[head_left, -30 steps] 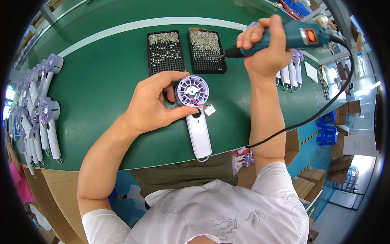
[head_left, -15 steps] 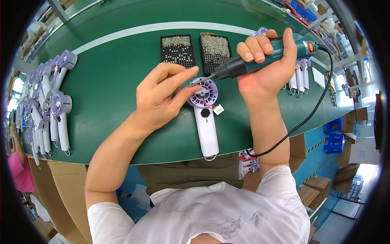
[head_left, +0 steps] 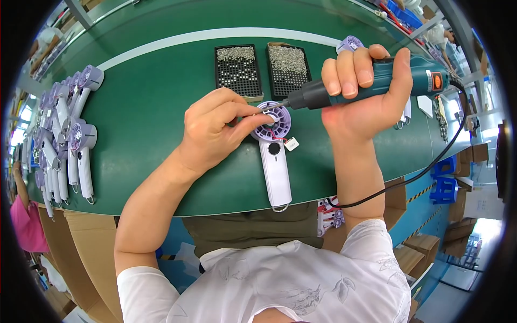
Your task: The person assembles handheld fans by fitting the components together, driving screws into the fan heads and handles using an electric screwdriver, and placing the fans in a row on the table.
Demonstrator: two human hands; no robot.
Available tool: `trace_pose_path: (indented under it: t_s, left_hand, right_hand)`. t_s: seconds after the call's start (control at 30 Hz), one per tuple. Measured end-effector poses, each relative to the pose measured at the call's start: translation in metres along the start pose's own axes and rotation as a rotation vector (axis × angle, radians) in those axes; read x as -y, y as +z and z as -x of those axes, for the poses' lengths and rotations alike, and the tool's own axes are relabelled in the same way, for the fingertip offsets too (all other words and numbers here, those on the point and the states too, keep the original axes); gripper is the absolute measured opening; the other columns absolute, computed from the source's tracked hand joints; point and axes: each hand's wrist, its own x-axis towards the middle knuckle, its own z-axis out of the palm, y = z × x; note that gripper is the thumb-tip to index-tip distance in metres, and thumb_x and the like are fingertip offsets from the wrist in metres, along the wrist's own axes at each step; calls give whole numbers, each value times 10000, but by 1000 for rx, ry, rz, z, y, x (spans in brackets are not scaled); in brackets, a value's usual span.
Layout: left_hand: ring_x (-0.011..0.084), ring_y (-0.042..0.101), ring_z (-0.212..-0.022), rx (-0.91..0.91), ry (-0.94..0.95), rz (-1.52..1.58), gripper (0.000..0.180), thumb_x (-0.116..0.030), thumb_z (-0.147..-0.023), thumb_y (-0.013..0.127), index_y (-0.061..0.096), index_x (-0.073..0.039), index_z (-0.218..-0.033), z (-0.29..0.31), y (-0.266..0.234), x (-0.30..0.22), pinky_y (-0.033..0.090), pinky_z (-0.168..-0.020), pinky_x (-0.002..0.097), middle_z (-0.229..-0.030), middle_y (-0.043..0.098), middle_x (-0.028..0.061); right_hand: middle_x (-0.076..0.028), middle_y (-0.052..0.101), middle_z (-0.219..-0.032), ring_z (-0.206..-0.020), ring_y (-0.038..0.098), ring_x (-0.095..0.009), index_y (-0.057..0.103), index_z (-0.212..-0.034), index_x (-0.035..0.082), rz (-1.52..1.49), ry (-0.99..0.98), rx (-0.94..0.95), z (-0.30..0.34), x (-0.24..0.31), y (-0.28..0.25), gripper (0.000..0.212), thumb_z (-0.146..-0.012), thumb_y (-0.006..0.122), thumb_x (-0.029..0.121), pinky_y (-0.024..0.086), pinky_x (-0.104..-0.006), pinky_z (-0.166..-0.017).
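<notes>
My right hand (head_left: 363, 118) grips a dark green electric screwdriver (head_left: 311, 95), which is tilted with its bit pointing left and slightly down. The thumb and index finger of my left hand (head_left: 212, 129) are pinched at the bit's tip. A tiny shiny piece there looks like a screw, mostly hidden by the fingertips. Directly below these fingers lies a white and lilac handheld fan (head_left: 277, 175). Its round head is open, with the inner parts showing, and its handle points toward me. From the head a red wire runs to a small white connector block (head_left: 291, 144).
Two black perforated trays of screws (head_left: 238, 86) (head_left: 291, 89) stand beyond the fan on the green table (head_left: 145, 118). Many more fans (head_left: 81, 142) are heaped at the left. Another fan head (head_left: 349, 44) sits behind the screwdriver. Its black cord (head_left: 414, 180) loops down at the right.
My right hand has moved right and slightly toward me with the screwdriver. The left finger and thumb have closed together near the bit's tip. The fan has barely shifted.
</notes>
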Motion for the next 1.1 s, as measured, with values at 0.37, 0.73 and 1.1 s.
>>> trace_pose_path:
  t_s: [0.37,0.73,1.1]
  left_hand:
    - [129,581,-574,3,55,-8,233,-81,-691,921,730,-31,-815,0,1,2,421,-470,261,-719,644,50]
    - [138,579,-581,17,50,-9,226,-77,-704,913,731,-27,-829,0,2,3,432,-477,267,-735,646,54]
    - [191,576,-594,23,52,-19,199,-62,-703,889,736,-11,-820,0,4,1,449,-494,316,-726,616,65]
  right_hand:
    - [6,498,-604,-464,468,-158,695,-1016,130,38,-41,221,5,-3,-3,433,-1072,395,438,445,-359,-472]
    - [27,499,-641,-484,425,-120,698,-1055,106,118,-82,344,6,-3,-4,484,-1086,358,449,403,-300,-459]
    - [24,494,-640,-478,422,-120,697,-1029,103,90,-75,298,6,-3,-3,474,-1087,367,439,398,-300,-462]
